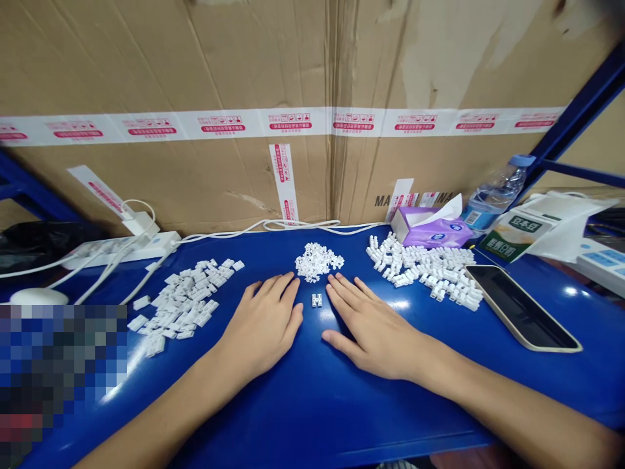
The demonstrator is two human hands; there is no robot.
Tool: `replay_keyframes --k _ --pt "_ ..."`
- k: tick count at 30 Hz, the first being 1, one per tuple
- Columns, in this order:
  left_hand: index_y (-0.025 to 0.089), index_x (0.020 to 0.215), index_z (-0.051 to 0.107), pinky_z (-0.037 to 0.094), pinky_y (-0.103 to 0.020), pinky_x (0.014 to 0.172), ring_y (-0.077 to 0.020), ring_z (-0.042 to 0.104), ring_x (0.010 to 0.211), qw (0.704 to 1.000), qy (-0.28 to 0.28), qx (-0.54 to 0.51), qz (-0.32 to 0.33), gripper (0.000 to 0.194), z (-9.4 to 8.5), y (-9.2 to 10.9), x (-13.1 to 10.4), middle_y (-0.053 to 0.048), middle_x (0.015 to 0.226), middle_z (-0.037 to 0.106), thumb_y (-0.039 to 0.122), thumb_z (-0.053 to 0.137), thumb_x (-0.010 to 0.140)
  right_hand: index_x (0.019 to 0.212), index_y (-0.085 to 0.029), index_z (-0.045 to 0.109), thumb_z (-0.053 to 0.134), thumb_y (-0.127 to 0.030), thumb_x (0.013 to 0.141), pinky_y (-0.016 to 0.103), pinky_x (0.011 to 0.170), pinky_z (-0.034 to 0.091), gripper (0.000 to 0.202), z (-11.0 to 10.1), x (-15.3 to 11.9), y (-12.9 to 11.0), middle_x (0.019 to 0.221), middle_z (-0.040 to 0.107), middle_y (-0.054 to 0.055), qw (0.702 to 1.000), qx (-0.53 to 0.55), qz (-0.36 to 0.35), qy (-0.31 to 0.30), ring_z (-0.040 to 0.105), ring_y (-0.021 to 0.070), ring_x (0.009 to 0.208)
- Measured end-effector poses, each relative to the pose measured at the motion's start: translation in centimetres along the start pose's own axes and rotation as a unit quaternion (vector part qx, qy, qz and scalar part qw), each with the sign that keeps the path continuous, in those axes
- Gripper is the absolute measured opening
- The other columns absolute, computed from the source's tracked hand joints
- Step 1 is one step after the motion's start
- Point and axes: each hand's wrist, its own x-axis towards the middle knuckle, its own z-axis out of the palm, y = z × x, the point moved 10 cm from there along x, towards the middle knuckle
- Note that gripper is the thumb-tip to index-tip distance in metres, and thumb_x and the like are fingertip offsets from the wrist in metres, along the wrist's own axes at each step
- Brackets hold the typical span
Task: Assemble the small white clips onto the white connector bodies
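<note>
Both my hands lie flat on the blue tabletop [303, 404], palms down and holding nothing. My left hand [266, 319] has its fingers stretched forward, left of a small white plastic piece with dark slots [317, 300]. On the other side of that piece rests my right hand [368, 326], fingers extended and thumb out. Just beyond the fingertips sits a heap of tiny white plastic parts [317, 262]. A pile of flat white rectangular pieces [188, 299] spreads to the left. At the right lies a pile of longer white plastic pieces [424, 267].
A phone [525, 309] lies at the right. Behind the right pile are a purple tissue pack [432, 228], a water bottle [498, 195] and a green-and-white packet [527, 228]. A power strip [122, 247] with white cables stands back left. Cardboard [219, 71] walls the rear.
</note>
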Motion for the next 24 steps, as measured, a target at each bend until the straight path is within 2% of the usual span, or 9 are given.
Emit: replay_keyframes --k 6,14,18,21,24 --pt "0.006 0.145 0.055 0.04 -0.062 0.113 -0.0384 0.046 0.142 0.998 -0.033 0.049 -0.007 0.052 1.4 0.8 -0.3 -0.02 0.154 0.049 0.03 0.039 0.102 0.159 -0.003 0.029 0.041 -0.058 0.102 0.055 0.127 0.016 0.081 0.0 0.0 0.1 0.165 0.022 0.021 1.0 0.006 0.004 0.0 0.016 0.0332 0.155" --pt "0.004 0.145 0.054 0.039 -0.066 0.113 -0.04 0.044 0.143 0.999 -0.041 0.027 -0.017 0.052 1.3 0.8 -0.2 -0.022 0.155 0.047 0.03 0.041 0.101 0.158 -0.006 0.034 0.043 -0.059 0.101 0.056 0.126 0.02 0.078 -0.1 -0.2 0.1 0.164 0.03 0.02 0.999 0.003 -0.01 0.031 0.021 0.0333 0.155" --pt "0.006 0.145 0.054 0.039 -0.067 0.112 -0.0404 0.043 0.144 0.999 -0.046 0.024 -0.015 0.052 1.5 0.8 -0.2 -0.022 0.155 0.047 0.031 0.04 0.102 0.154 -0.01 0.043 0.043 -0.055 0.103 0.057 0.122 0.03 0.068 -1.3 -0.1 0.7 0.16 0.04 0.02 0.998 0.019 -0.025 0.061 0.035 0.0344 0.15" --pt "0.005 0.144 0.055 0.038 -0.068 0.112 -0.0414 0.043 0.144 0.999 -0.042 0.014 -0.013 0.052 1.4 0.8 -0.2 -0.023 0.155 0.047 0.031 0.04 0.102 0.15 -0.013 0.05 0.042 -0.045 0.105 0.055 0.115 0.042 0.056 -2.8 0.3 2.0 0.152 0.052 0.018 0.994 0.042 -0.039 0.097 0.05 0.0327 0.139" --pt "0.003 0.144 0.055 0.037 -0.069 0.112 -0.0429 0.043 0.144 0.999 -0.038 0.004 -0.012 0.052 1.3 0.8 -0.2 -0.025 0.154 0.047 0.03 0.041 0.101 0.144 -0.013 0.056 0.046 -0.036 0.103 0.052 0.113 0.044 0.048 -4.0 0.8 3.7 0.145 0.059 0.017 0.988 0.049 -0.04 0.141 0.057 0.0301 0.132"
